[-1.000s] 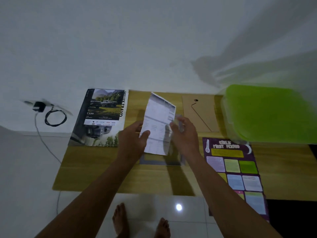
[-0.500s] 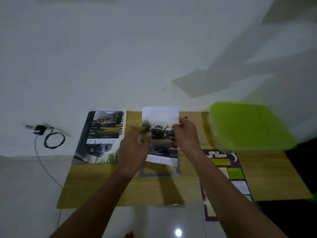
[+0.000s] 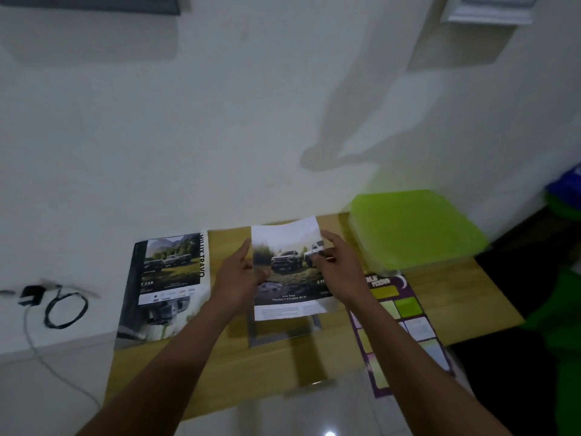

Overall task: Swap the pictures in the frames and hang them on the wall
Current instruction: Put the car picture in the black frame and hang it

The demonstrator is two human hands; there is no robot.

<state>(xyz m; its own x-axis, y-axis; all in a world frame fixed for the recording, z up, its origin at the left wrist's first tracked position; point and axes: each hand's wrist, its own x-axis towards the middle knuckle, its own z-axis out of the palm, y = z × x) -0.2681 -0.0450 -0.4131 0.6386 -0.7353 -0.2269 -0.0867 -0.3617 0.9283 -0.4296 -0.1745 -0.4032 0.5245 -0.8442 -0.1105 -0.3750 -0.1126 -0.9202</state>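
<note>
I hold a car picture (image 3: 287, 272) upright, printed side towards me, over the low wooden table (image 3: 220, 372). My left hand (image 3: 239, 278) grips its left edge and my right hand (image 3: 341, 269) grips its right edge. Just below the sheet a grey picture frame (image 3: 254, 336) lies flat on the table, mostly hidden by the sheet. A larger car poster (image 3: 166, 281) lies to the left. A purple poster with coloured boxes (image 3: 405, 328) lies to the right. Two frames hang high on the wall, a dark frame (image 3: 94, 3) and a white frame (image 3: 487, 9).
A green plastic lid or box (image 3: 412, 228) sits at the table's back right. A black charger with coiled cable (image 3: 53, 305) lies on the floor at left by the white wall. Dark and green items crowd the right edge.
The sheet was turned from its white text side to its car-photo side and now faces me squarely. My view tilted upward, bringing the wall frames into sight.
</note>
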